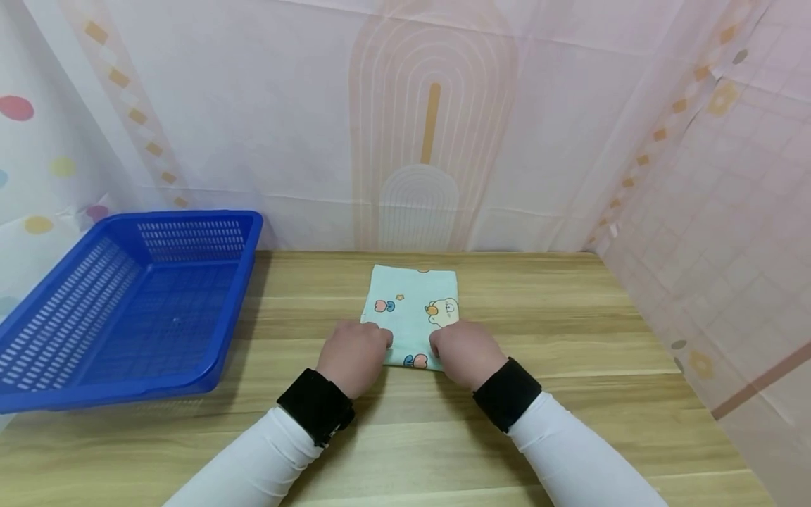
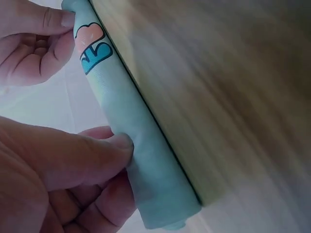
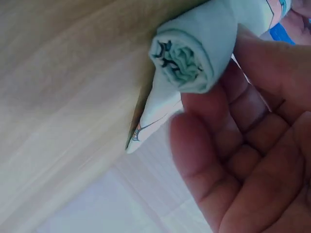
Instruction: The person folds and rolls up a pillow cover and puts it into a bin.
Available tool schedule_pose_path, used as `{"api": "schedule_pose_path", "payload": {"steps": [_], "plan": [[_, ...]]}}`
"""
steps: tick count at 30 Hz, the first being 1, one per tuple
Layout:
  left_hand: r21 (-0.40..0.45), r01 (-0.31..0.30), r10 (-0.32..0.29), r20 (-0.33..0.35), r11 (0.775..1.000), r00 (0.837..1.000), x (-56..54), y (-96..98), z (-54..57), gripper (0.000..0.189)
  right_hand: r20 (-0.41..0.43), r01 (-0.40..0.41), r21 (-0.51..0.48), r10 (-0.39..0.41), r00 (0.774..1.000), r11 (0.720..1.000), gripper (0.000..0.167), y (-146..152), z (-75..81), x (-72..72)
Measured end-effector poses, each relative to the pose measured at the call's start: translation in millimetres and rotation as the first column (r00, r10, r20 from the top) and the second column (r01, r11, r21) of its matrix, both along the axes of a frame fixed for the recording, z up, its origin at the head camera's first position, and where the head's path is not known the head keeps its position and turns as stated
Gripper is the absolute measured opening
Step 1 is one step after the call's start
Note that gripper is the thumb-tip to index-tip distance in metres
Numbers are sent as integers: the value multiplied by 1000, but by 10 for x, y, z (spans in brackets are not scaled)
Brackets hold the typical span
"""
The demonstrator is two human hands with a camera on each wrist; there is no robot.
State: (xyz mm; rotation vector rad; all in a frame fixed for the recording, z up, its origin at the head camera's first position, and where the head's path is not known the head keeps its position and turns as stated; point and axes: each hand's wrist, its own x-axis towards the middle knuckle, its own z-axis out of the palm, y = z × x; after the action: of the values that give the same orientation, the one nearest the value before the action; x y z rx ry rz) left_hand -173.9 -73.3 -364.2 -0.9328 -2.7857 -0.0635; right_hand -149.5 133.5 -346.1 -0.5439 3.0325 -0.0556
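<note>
A light mint cloth (image 1: 412, 296) printed with a bear and tulips lies on the wooden table, its near edge turned into a roll. My left hand (image 1: 356, 355) pinches the roll near its left end, thumb against the near side and fingers curled. Toward the other end my right hand (image 1: 467, 352) holds it the same way. In the left wrist view the rolled cloth (image 2: 146, 150) runs as a smooth tube along the table. The right wrist view shows the spiral end of the cloth roll (image 3: 182, 63), with a flat unrolled part beyond it.
A blue plastic basket (image 1: 218, 338) with slotted walls stands on the left of the table (image 1: 545, 317). A patterned curtain (image 1: 291, 127) hangs along the table's back edge, with more printed fabric (image 1: 728, 211) at the right side.
</note>
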Motion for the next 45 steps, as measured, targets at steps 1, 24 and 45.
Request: {"api": "schedule_pose_path", "payload": {"steps": [1,24,45], "plan": [[-2,4,-4,-20,1000,1000,4,-1,-6,25,-6,0,4,0,1000,1000,18,-4,-1,8],[-77,86,-92,-76,993,993,90,-68,13,20,-201,-87,149,116,973,985,16,-83,-70,291],[-54,53,-55,-45,997,997,35,-47,22,21,-254,-115,137,147,956,984,14,-34,-119,237]]}}
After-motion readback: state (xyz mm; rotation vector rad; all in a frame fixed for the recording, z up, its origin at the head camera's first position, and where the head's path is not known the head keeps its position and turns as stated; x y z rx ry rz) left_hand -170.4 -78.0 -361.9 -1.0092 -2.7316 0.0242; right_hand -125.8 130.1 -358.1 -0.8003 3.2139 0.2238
